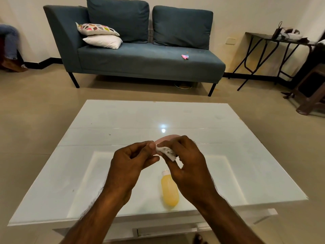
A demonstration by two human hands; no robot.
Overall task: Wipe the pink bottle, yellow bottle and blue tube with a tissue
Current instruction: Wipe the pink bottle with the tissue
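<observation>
Above the middle of the white glass table [98,166], my left hand [130,164] grips the near end of the pink bottle [168,138]. Most of that bottle is hidden behind my fingers. My right hand [188,166] presses a folded white tissue [167,152] against the pink bottle. The yellow bottle [169,190] lies on its side on the table below my hands, its white cap pointing away from me. The blue tube is not visible.
A blue sofa [140,59] with cushions stands beyond the table, a small pink item [185,57] on its seat. A black folding table [274,41] is at the far right, a brown stool [311,95] beside it. A seated person's leg [9,41] shows at the far left.
</observation>
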